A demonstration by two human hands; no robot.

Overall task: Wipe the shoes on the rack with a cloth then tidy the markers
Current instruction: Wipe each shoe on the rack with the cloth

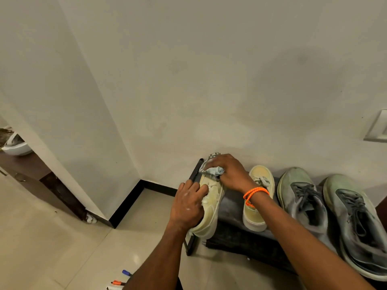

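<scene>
My left hand (188, 203) grips the cream shoe (209, 212) on the rack (230, 208); my right hand (228, 172) pinches the cloth (211, 169) against its toe.

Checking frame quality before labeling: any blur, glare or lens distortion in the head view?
Head view: wide-angle bowing bends the wall corner and skirting; dim warm light, soft shadows; glare patch on the floor tiles; cloth and right hand slightly soft; markers cut off at the bottom edge.

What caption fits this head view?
Left hand steadies a cream shoe on the rack while right hand wipes with cloth.
</scene>
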